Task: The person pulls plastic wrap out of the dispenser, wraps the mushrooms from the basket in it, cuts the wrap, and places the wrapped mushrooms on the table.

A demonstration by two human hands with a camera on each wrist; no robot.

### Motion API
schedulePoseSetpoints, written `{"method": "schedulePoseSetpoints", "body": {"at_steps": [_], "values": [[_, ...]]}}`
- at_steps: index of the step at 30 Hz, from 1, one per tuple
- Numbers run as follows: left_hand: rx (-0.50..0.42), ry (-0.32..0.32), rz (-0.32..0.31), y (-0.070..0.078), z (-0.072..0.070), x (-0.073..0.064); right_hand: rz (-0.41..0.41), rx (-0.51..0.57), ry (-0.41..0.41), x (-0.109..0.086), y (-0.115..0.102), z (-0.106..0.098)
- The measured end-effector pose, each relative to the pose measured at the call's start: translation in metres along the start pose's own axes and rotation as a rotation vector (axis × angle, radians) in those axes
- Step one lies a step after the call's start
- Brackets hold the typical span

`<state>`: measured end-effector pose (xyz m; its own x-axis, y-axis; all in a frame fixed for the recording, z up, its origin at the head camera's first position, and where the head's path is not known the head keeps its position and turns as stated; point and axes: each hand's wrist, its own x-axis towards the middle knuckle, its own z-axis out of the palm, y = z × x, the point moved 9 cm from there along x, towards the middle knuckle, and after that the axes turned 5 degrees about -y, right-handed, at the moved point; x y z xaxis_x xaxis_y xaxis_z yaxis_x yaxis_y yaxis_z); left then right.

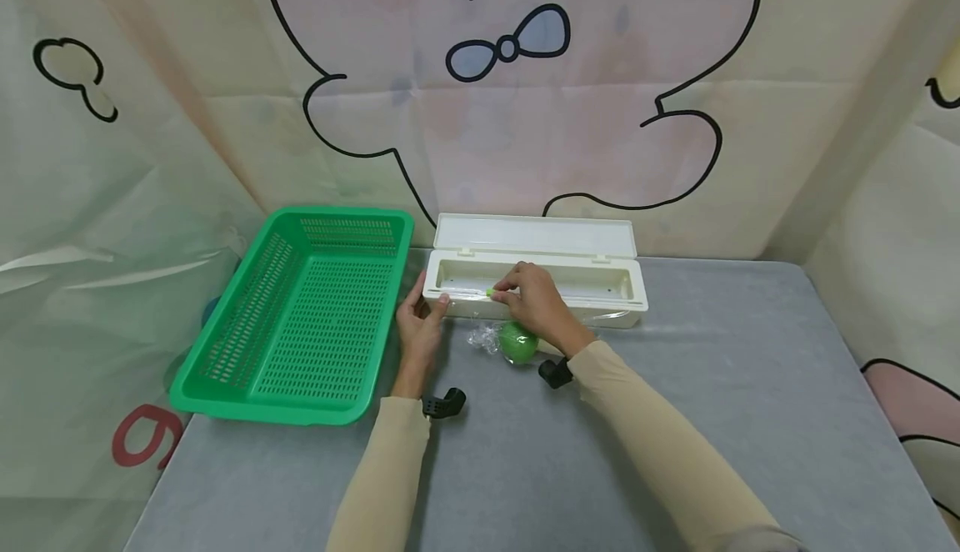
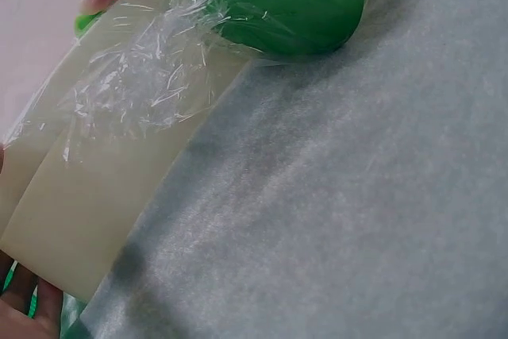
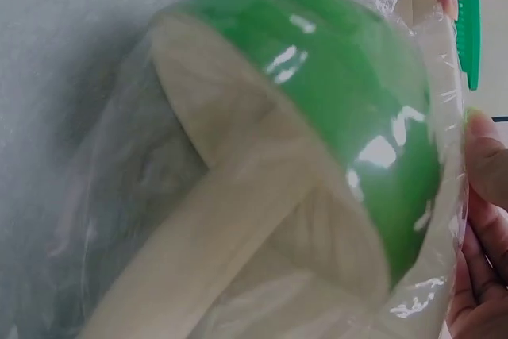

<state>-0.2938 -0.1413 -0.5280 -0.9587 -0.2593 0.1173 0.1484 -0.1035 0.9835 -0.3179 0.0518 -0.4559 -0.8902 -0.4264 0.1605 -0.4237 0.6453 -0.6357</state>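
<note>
A long white cling film box (image 1: 536, 310) stands with its hinged lid (image 1: 534, 237) raised behind. My left hand (image 1: 420, 331) grips the left end, thumb on the front edge and fingers along the side. At the front rim, my right hand (image 1: 536, 302) pinches a small bright green slide cutter (image 1: 490, 293) between thumb and fingers. Clear film (image 2: 135, 77) hangs down over the box's front face. Close before the box lies a green-domed thing with a pale stem (image 3: 333, 109), wrapped in the film; a small black dot shows on its green side.
A green perforated basket (image 1: 315, 318) stands left of the box, close to my left hand. Grey cloth (image 1: 712, 419) covers the table. Behind it hangs a printed curtain (image 1: 487, 135), just beyond the raised lid. Both wrists wear black bands.
</note>
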Motion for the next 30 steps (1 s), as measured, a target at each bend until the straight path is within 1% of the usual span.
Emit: {"method": "schedulePoseSetpoints", "body": {"at_steps": [3, 7, 10, 16, 21, 26, 30], "values": [[-0.008, -0.005, -0.001, -0.001, 0.001, 0.000, -0.004, 0.004, 0.000, -0.004, 0.003, -0.003], [-0.026, -0.010, -0.011, -0.002, 0.003, 0.000, -0.040, -0.007, 0.016, -0.010, 0.006, -0.010], [-0.024, -0.010, -0.015, -0.001, 0.004, 0.000, -0.067, -0.034, 0.043, -0.017, 0.011, -0.020], [-0.012, 0.010, -0.031, 0.000, 0.001, -0.001, -0.098, -0.093, 0.096, -0.034, 0.021, -0.040], [0.003, -0.004, -0.043, -0.002, 0.001, 0.000, -0.110, -0.136, 0.080, -0.038, 0.024, -0.043], [0.000, 0.001, -0.036, -0.001, 0.000, 0.000, -0.109, -0.171, 0.060, -0.038, 0.026, -0.045], [-0.011, -0.001, -0.036, -0.001, 0.000, 0.000, -0.129, -0.196, 0.068, -0.042, 0.033, -0.051]]}}
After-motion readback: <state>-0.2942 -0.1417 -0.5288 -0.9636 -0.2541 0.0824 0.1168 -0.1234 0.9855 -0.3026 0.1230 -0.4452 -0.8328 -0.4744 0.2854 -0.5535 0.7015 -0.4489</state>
